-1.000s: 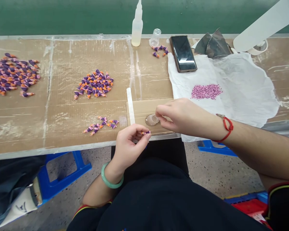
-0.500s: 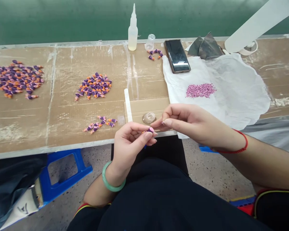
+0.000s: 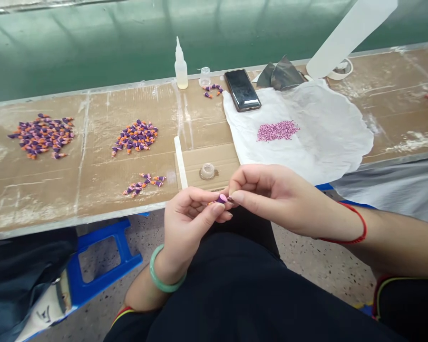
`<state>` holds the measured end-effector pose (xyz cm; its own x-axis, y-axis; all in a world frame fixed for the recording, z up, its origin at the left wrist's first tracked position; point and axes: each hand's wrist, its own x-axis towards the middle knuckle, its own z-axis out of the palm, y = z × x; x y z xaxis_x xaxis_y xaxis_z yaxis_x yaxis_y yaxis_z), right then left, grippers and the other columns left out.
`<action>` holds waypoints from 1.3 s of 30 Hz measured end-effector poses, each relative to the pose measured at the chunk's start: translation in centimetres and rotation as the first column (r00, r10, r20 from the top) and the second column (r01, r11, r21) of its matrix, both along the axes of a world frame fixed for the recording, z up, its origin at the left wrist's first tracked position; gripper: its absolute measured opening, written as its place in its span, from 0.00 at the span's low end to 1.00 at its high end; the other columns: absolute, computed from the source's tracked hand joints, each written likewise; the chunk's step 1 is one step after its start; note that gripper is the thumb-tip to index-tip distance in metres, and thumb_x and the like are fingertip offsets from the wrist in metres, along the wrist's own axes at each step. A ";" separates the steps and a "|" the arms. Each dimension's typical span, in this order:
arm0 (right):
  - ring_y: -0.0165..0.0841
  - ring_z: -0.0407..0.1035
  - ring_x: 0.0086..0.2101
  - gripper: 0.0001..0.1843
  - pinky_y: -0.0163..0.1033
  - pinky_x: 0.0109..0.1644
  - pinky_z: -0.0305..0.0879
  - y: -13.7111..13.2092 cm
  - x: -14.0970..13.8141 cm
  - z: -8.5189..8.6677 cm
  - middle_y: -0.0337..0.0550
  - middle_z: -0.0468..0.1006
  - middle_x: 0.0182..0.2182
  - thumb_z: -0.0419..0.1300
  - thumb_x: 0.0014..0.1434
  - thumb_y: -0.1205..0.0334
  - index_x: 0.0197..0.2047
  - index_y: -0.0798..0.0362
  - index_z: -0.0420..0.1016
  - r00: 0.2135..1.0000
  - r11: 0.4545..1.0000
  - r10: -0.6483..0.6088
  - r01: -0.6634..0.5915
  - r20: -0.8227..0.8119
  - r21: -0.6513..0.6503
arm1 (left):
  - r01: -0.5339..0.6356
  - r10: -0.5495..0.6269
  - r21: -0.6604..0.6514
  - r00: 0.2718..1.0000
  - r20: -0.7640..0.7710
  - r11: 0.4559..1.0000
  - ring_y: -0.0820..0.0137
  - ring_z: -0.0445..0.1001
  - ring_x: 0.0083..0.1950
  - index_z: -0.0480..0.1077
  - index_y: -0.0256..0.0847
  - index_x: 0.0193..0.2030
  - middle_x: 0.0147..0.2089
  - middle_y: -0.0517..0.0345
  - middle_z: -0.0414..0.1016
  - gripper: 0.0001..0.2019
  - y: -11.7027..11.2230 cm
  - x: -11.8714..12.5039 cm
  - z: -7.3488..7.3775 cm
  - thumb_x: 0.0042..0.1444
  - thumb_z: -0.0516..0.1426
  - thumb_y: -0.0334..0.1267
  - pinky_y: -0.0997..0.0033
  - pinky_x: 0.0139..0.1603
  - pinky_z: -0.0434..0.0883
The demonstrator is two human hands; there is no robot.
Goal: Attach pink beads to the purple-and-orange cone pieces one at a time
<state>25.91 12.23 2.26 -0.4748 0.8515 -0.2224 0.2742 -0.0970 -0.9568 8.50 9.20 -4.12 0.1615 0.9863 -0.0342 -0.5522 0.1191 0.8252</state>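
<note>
My left hand (image 3: pixel 190 216) pinches a small purple and orange cone piece (image 3: pixel 221 198) just below the table's front edge. My right hand (image 3: pixel 267 194) is closed in a pinch and its fingertips meet that same piece from the right; what they hold, if anything, is too small to make out. Straight behind the hands a small clear cap of glue (image 3: pixel 207 170) rests on a cardboard piece (image 3: pixel 214 159). A small group of the same cone pieces (image 3: pixel 142 183) lies to the left of it.
Two larger piles of cone pieces (image 3: pixel 135 135) (image 3: pixel 43 135) lie further left. A white sheet (image 3: pixel 324 133) carries a heap of pink beads (image 3: pixel 277 130). A phone (image 3: pixel 242 90), glue bottle (image 3: pixel 180 71) and clear cup (image 3: pixel 205 76) stand at the back. Blue stool (image 3: pixel 100 266) below.
My right hand left the glue cap on the cardboard and came back to meet the piece in my left hand. The view has tilted so the table sits farther away.
</note>
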 end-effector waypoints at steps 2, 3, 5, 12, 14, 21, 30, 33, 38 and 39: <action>0.26 0.69 0.24 0.06 0.31 0.26 0.65 -0.2 0.1 0.1 0.36 0.76 0.24 0.58 0.61 0.63 0.31 0.50 0.68 1.000 1.000 -0.001 0.002 -0.010 0.015 | -0.005 0.005 0.008 1.000 -0.013 1.000 0.76 0.84 0.28 0.82 0.43 0.34 0.33 0.63 0.86 0.03 -0.1 0.2 0.1 0.54 0.70 0.32 0.86 0.31 0.80; 0.26 0.69 0.24 0.06 0.31 0.26 0.65 -0.3 0.2 0.1 0.36 0.76 0.24 0.57 0.61 0.64 0.31 0.51 0.68 1.000 1.000 -0.002 0.002 -0.012 0.024 | -0.004 0.004 0.011 1.000 -0.019 1.000 0.76 0.84 0.28 0.82 0.44 0.34 0.33 0.63 0.86 0.03 -0.2 0.2 0.2 0.54 0.70 0.32 0.86 0.32 0.80; 0.25 0.69 0.24 0.06 0.30 0.25 0.64 -0.5 0.3 0.1 0.35 0.76 0.24 0.57 0.61 0.65 0.31 0.51 0.68 1.000 0.999 -0.001 0.001 -0.011 0.044 | -0.004 0.005 0.017 1.000 -0.027 1.000 0.76 0.84 0.28 0.82 0.44 0.34 0.33 0.63 0.86 0.03 -0.3 0.4 0.3 0.54 0.70 0.33 0.86 0.32 0.80; 0.26 0.72 0.24 0.06 0.30 0.26 0.65 -0.6 0.6 -0.1 0.35 0.78 0.25 0.57 0.59 0.67 0.31 0.51 0.68 0.998 0.982 0.006 -0.018 0.066 0.186 | -0.036 0.037 0.028 0.998 -0.043 0.999 0.75 0.83 0.27 0.82 0.43 0.33 0.32 0.62 0.86 0.04 -0.3 0.9 0.2 0.52 0.71 0.33 0.85 0.31 0.80; 0.26 0.73 0.25 0.06 0.30 0.27 0.67 -0.7 0.7 -0.1 0.35 0.79 0.25 0.57 0.59 0.67 0.30 0.51 0.68 0.995 0.964 0.004 -0.029 0.097 0.263 | -0.056 0.057 0.031 0.997 -0.045 0.998 0.75 0.83 0.27 0.82 0.44 0.33 0.32 0.62 0.86 0.04 -0.4 1.0 0.1 0.52 0.71 0.33 0.84 0.30 0.81; 0.25 0.71 0.24 0.07 0.29 0.28 0.65 -0.8 0.6 -0.5 0.35 0.80 0.25 0.57 0.59 0.70 0.30 0.51 0.69 0.988 0.877 -0.026 -0.051 0.153 0.478 | -0.105 0.106 0.024 0.992 -0.064 0.994 0.74 0.82 0.26 0.82 0.44 0.33 0.31 0.61 0.86 0.04 -0.6 1.4 0.0 0.52 0.71 0.35 0.81 0.29 0.80; 0.26 0.69 0.23 0.07 0.30 0.27 0.62 -0.7 0.7 -1.2 0.36 0.77 0.23 0.55 0.59 0.71 0.30 0.52 0.68 0.978 0.811 -0.041 -0.086 0.204 0.579 | -0.124 0.127 0.029 0.982 -0.143 0.992 0.72 0.82 0.25 0.80 0.42 0.31 0.29 0.60 0.85 0.06 -0.4 1.3 -0.2 0.50 0.72 0.36 0.78 0.28 0.81; 0.26 0.69 0.23 0.07 0.30 0.27 0.62 -0.6 0.9 -1.2 0.36 0.77 0.24 0.55 0.60 0.70 0.31 0.51 0.67 0.978 0.841 -0.012 -0.103 0.209 0.531 | -0.107 0.107 0.005 0.984 -0.139 0.994 0.71 0.83 0.26 0.80 0.41 0.32 0.29 0.59 0.85 0.07 -0.3 1.3 -0.2 0.51 0.72 0.38 0.79 0.28 0.81; 0.26 0.70 0.25 0.07 0.31 0.30 0.63 -0.4 1.4 -0.8 0.36 0.77 0.24 0.55 0.59 0.69 0.30 0.51 0.68 0.975 0.869 -0.012 -0.100 0.222 0.485 | -0.062 0.060 -0.008 0.990 -0.131 0.998 0.75 0.81 0.24 0.80 0.42 0.33 0.28 0.60 0.85 0.06 -0.2 1.3 -0.1 0.52 0.71 0.38 0.83 0.27 0.79; 0.26 0.69 0.25 0.07 0.31 0.29 0.62 -0.4 1.4 -0.7 0.36 0.76 0.24 0.55 0.59 0.69 0.29 0.51 0.67 0.975 0.870 -0.016 -0.095 0.221 0.484 | -0.061 0.060 -0.004 0.989 -0.135 0.998 0.75 0.81 0.24 0.80 0.42 0.33 0.28 0.60 0.85 0.05 -0.3 1.3 -0.1 0.53 0.71 0.37 0.83 0.27 0.79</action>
